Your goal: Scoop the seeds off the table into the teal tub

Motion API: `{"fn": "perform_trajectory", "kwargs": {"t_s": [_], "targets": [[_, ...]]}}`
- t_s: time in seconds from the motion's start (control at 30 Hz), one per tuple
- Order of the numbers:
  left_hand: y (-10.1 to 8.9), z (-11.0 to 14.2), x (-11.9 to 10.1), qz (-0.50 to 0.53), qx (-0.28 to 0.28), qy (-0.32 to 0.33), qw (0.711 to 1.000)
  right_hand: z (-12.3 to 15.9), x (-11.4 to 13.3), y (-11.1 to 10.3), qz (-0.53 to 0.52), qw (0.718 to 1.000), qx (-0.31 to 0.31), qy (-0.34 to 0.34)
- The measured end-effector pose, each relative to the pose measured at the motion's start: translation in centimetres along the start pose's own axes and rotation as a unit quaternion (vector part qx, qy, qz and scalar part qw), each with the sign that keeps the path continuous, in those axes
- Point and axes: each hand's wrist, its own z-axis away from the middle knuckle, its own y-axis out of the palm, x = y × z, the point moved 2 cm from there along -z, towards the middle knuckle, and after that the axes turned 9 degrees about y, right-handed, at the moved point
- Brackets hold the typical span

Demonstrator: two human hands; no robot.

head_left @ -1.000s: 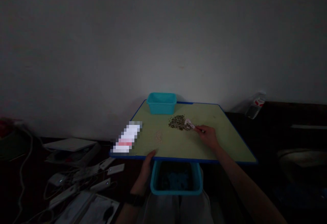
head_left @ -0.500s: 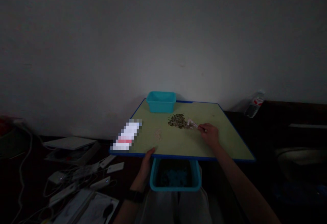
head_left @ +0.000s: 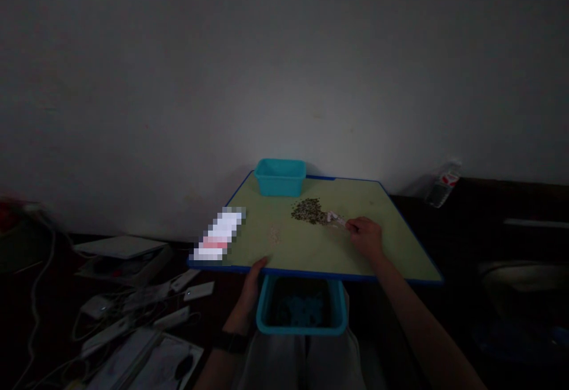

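A pale yellow-green board (head_left: 320, 253) with a blue rim lies in front of me. My left hand (head_left: 253, 277) grips its near edge, thumb on top and the fingers mostly hidden. Near the board's middle is a spread pile of small dark grains or seeds (head_left: 307, 210). My right hand (head_left: 365, 235), fingers pinched, holds a whitish flat strip (head_left: 336, 220) whose far end touches the pile's right side; its exact kind is too dim to tell. Left of them lies a small patch of pale bits (head_left: 274, 235).
A turquoise tub (head_left: 281, 186) stands at the board's back left. Another turquoise tub (head_left: 342, 307) sits below the near edge, dark inside. A blurred-out bright phone-like slab (head_left: 220, 236) lies at left. Chargers and cables (head_left: 173, 317) clutter the left; a bottle (head_left: 443, 187) leans right.
The far end of the whitish strip has shifted slightly and lies lower against the pile. My left hand stays on the board's edge. The view has moved a little.
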Motion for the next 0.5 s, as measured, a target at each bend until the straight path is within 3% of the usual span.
{"fn": "perform_trajectory", "kwargs": {"t_s": [0.5], "targets": [[0.26, 0.3, -0.18, 0.036, -0.008, -0.037, 0.999, 0.17, 0.52, 0.47, 0.003, 0.999, -0.031, -0.026]]}}
